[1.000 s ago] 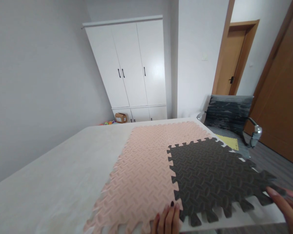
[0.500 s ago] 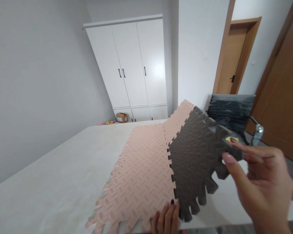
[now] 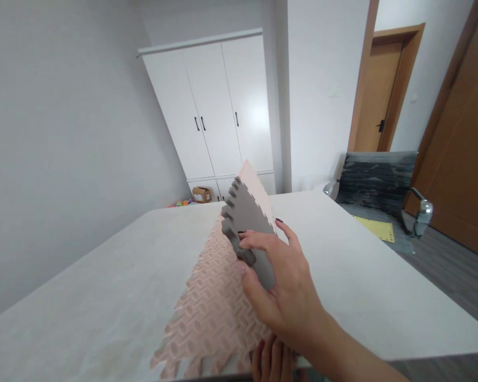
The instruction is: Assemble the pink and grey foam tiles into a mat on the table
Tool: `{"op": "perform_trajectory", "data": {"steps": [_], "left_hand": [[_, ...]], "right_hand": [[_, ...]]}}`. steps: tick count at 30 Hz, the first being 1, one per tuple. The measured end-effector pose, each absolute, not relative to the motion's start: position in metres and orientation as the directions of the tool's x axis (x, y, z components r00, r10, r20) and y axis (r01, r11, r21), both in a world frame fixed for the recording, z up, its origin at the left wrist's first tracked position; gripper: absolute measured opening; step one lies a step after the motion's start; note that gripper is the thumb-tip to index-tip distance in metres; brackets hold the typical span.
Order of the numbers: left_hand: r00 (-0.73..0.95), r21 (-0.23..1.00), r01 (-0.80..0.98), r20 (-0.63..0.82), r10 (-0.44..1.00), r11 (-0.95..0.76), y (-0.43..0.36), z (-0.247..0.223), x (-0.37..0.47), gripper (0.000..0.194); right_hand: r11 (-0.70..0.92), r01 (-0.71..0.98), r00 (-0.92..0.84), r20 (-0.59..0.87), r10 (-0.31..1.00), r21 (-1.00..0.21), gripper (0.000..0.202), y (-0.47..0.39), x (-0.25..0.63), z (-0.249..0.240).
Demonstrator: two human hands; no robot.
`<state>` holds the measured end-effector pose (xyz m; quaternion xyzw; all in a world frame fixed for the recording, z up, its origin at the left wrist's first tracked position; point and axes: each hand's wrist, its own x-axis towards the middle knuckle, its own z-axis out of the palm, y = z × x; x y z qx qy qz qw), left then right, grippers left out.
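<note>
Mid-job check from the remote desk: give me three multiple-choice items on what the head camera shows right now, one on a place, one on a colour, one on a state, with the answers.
1. Where does the yellow sheet lie?
A. on the seat of the grey chair
B. on the table
C. on top of the wardrobe

2. What colour is the foam tile that the right hand grips?
A. green
B. dark grey
C. blue

3. How do the grey tile and the pink tile joined to it stand?
A. flat on the table
B. rolled into a tube
C. lifted up on edge over the pink mat

Answers: 1 A, the sheet rests on the chair seat to the right of the table. 2 B, thumb and fingers close on a dark grey toothed edge. 3 C, both tiles rise steeply from the mat.
</note>
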<state>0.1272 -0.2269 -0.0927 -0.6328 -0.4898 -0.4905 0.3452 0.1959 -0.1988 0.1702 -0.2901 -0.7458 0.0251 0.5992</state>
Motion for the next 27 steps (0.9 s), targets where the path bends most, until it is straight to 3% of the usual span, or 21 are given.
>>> {"op": "perform_trajectory", "data": {"steps": [4,7,9,15,23,27], "left_hand": [[-0.004,0.072,0.957,0.971,0.238,-0.280,-0.222,-0.086,0.134,0.038],[-0.006,0.069,0.961,0.973,0.230,-0.267,-0.222,-0.084,0.136,0.040],[-0.006,0.069,0.963,0.971,0.237,-0.260,-0.223,-0.084,0.135,0.041],[0.043,0.069,0.949,0.938,0.344,-0.307,-0.228,-0.085,0.128,0.037],[0.059,0.076,0.941,0.923,0.380,-0.329,-0.230,-0.090,0.125,0.038],[0.064,0.076,0.940,0.917,0.393,-0.332,-0.230,-0.094,0.124,0.038]], "right_hand": [[0.757,0.396,-0.094,0.797,0.596,-0.520,0.049,-0.208,0.216,0.152],[0.638,0.450,-0.031,0.703,0.711,-0.625,0.076,-0.220,0.232,0.115],[0.529,0.524,0.034,0.637,0.770,-0.668,0.083,-0.226,0.239,0.084],[0.297,0.571,0.184,0.472,0.862,-0.766,0.068,-0.224,0.242,0.013],[0.246,0.595,0.150,0.407,0.901,-0.765,0.054,-0.218,0.245,-0.008],[0.267,0.629,0.152,0.453,0.879,-0.730,0.042,-0.217,0.242,-0.003]]}}
